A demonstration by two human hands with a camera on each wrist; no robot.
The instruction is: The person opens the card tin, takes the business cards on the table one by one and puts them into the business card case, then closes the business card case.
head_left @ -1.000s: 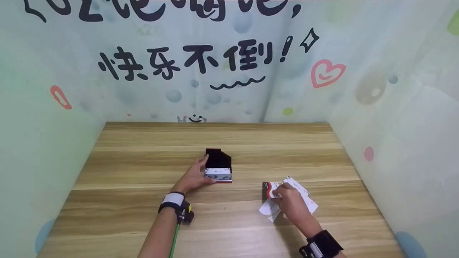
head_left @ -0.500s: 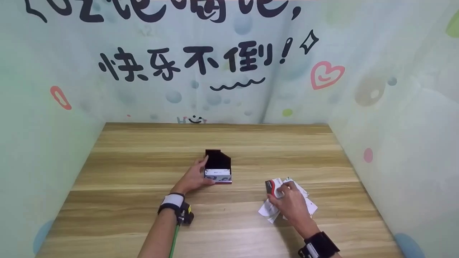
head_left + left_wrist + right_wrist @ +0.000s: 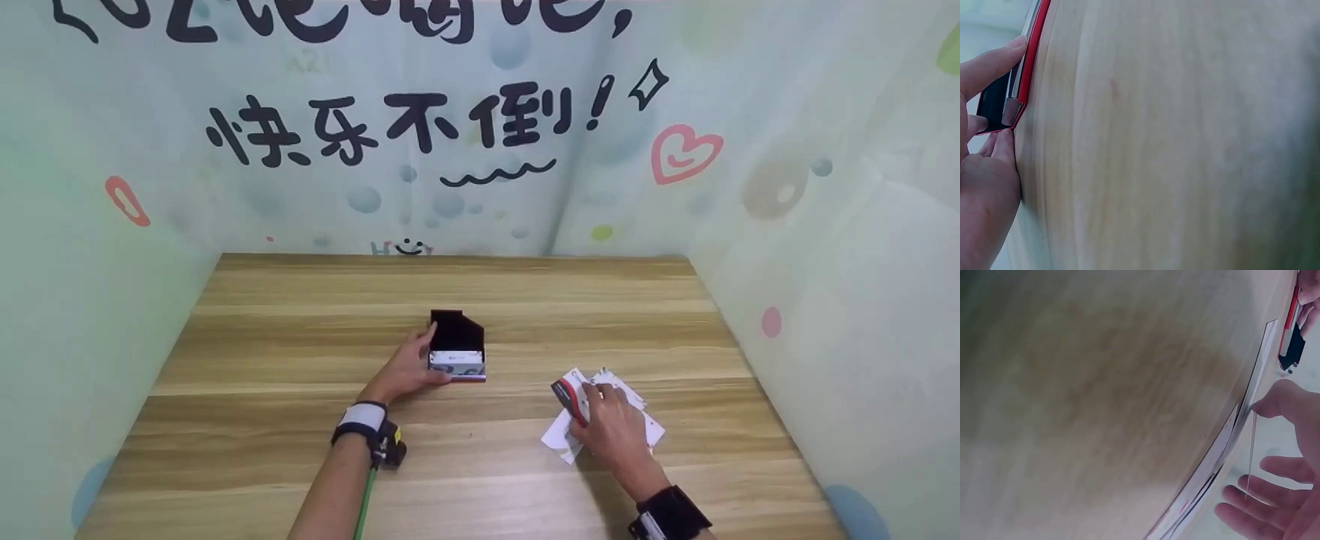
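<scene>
My left hand grips a flip-open business card case, black inside, with a stack of cards in its front part. In the left wrist view the case's red outer edge shows, with the thumb over its front and the fingertips at its hinge end. To the right, my right hand pinches a white, red and black business card, tilted up over several loose white cards. From the right wrist view this pinched card appears edge-on, between the thumb and the fingers.
Both hands work on a wood-grain table. A printed backdrop rises behind it and along both sides. Each wrist wears a strap with a small camera, and a green cable runs along the left forearm.
The card in my right hand has shifted slightly right and turned from lying nearly flat to a steeper tilt. My left hand and the case have stayed in place.
</scene>
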